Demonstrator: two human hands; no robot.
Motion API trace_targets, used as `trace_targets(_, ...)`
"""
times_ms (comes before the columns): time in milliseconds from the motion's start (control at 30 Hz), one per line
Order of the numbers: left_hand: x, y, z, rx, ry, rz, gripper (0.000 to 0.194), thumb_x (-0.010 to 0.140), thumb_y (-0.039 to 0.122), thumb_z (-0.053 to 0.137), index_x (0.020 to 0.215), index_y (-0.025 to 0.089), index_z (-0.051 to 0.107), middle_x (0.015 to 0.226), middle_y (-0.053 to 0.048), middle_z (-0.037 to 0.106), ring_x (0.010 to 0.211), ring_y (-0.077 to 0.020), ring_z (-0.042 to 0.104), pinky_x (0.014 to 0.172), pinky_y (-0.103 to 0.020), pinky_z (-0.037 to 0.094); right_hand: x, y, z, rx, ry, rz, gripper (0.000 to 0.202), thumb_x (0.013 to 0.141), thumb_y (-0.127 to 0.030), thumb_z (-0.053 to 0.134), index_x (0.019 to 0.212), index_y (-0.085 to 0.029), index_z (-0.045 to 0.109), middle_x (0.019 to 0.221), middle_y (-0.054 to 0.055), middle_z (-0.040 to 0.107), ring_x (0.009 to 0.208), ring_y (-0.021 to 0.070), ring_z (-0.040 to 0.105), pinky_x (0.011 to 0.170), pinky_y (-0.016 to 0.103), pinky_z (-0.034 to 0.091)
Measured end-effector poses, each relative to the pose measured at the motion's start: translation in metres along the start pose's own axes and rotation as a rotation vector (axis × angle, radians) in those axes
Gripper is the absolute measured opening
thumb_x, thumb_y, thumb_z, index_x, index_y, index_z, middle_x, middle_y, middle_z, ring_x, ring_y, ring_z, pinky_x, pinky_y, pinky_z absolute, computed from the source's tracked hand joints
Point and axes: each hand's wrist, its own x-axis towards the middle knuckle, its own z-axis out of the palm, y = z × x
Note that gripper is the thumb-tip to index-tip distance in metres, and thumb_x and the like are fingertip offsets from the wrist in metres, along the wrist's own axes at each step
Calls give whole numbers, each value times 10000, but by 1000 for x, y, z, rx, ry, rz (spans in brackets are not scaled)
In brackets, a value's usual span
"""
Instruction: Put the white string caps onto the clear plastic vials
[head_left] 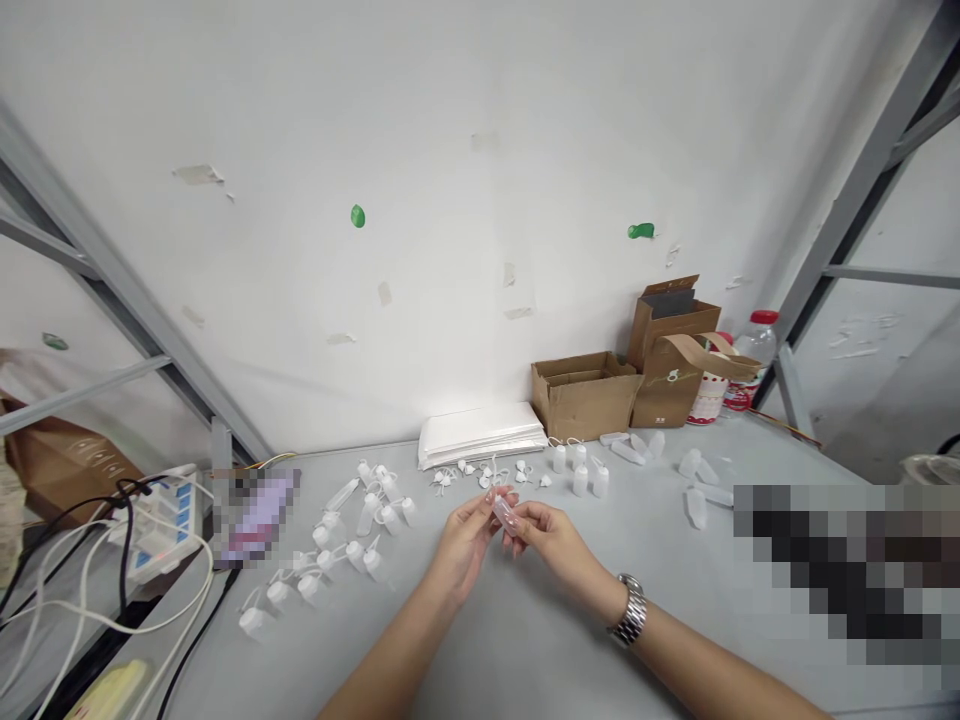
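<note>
Between my hands is a small translucent plastic bottle [505, 515], held tilted above the grey table. My right hand [553, 540], with a metal watch on its wrist, is closed with thumb and fingers on the bottle's body. My left hand [463, 540] pinches the bottle's upper end, where a thin white strap sticks up; the cap itself is mostly hidden by fingers. Just beyond the hands lie several loose white caps [523, 472] with straps. Several small capped bottles [390, 518] are spread to the left, and a few more stand upright [580, 480] on the right.
Uncapped translucent bottles [696, 508] lie at the right. A white stack [480, 432], a cardboard box [589, 395], a brown paper bag [667, 370] and a red-capped jar [757, 345] line the wall. On the left are a power strip [161, 525] and loose cables.
</note>
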Motion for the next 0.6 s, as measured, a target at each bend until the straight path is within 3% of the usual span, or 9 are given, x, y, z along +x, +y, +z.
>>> trace_targets(133,0,-2,-1,4,-12,2,214,700,293,641,836,132,683,905,-82,658,858,-172,558,798,-287,387,-1,1,2,-6,53,-13,370,657,-525,621,624,-159,581,549,-8,569,510,115,500,560,263,399)
trace_targets(267,0,-2,-2,-10,-59,-10,186,724,278,613,813,129,682,913,-80,653,782,-157,563,758,-291,398,-2,0,2,22,47,-20,359,676,-500,619,591,-154,576,529,-14,550,499,107,480,548,254,372)
trace_targets(500,-1,-1,-4,-77,-84,-90,197,724,291,608,813,134,689,953,-97,661,883,-193,565,812,-315,394,-2,5,1,584,-226,195,269,668,-362,689,626,-104,623,511,-22,497,476,58,396,515,216,311)
trace_targets(600,-1,-1,-3,-86,-73,-103,190,713,297,621,815,152,689,960,-85,665,920,-199,564,845,-316,382,-2,4,0,618,-232,225,279,667,-365,694,700,-91,651,552,2,541,500,64,430,542,222,336)
